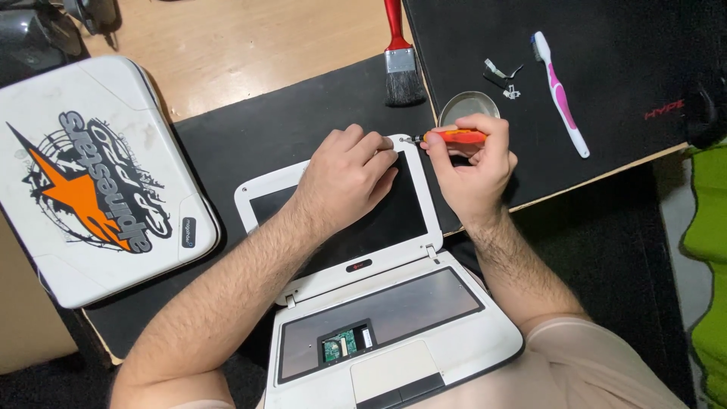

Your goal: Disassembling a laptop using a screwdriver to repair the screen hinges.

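While your left hand [350, 176] presses flat on the laptop [356, 250] lid, right fingers [473, 129] grasping the screwdriver [453, 137] at its corner, a slip could gouge plastic.

Laptop [394, 333]: white shell, dark screen, green board showing in grey keyboard bay. Screwdriver [454, 137]: orange-red handle. Brush [401, 57]: red handle, black bristles. Toothbrush [559, 95]: white and pink. Case [91, 182]: white, orange star, black graphic. Mat [606, 91]: black.
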